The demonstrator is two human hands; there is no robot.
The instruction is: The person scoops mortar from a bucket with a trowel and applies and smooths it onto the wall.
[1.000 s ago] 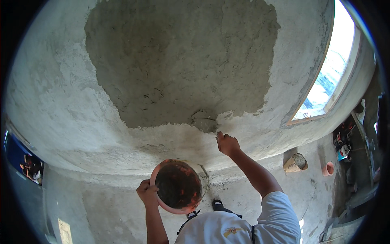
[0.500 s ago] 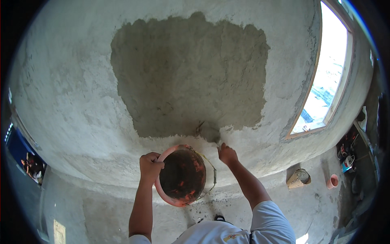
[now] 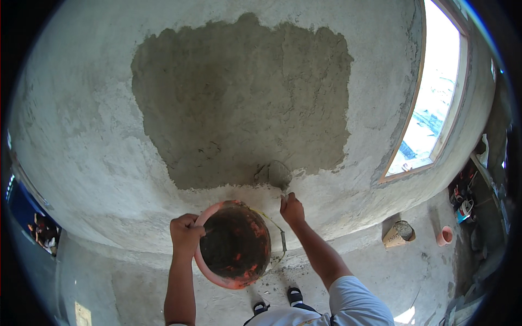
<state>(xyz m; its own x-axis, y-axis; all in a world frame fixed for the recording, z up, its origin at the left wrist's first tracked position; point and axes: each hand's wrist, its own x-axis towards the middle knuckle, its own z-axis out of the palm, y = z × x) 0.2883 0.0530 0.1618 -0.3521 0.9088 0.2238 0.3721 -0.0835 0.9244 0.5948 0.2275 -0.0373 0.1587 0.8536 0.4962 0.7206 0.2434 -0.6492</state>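
My left hand (image 3: 186, 234) grips the rim of an orange bucket (image 3: 228, 283), thumb over the edge. The bucket is tilted so that its dark, mortar-stained inside faces up; its wire handle (image 3: 283, 240) hangs on the right side. My right hand (image 3: 292, 211) is closed round the handle of a trowel. The trowel's rounded blade (image 3: 279, 175), coated in grey mortar, lies against the lower edge of a dark wet mortar patch (image 3: 244, 98). Paler, dry plaster wall (image 3: 87, 136) surrounds that patch. How much mortar the bucket holds, I cannot tell.
A framed window opening (image 3: 440, 98) is in the wall at right. On the concrete floor below stand an open paper sack (image 3: 398, 234) of grey material and a small orange pail (image 3: 445, 236). Assorted objects (image 3: 465, 209) crowd the far right. My sandaled feet (image 3: 294, 295) are beneath the bucket.
The view has shifted slightly. In it, the bucket and both hands sit a little further left and lower. The trowel remains at the patch's lower edge, its round blade showing more clearly.
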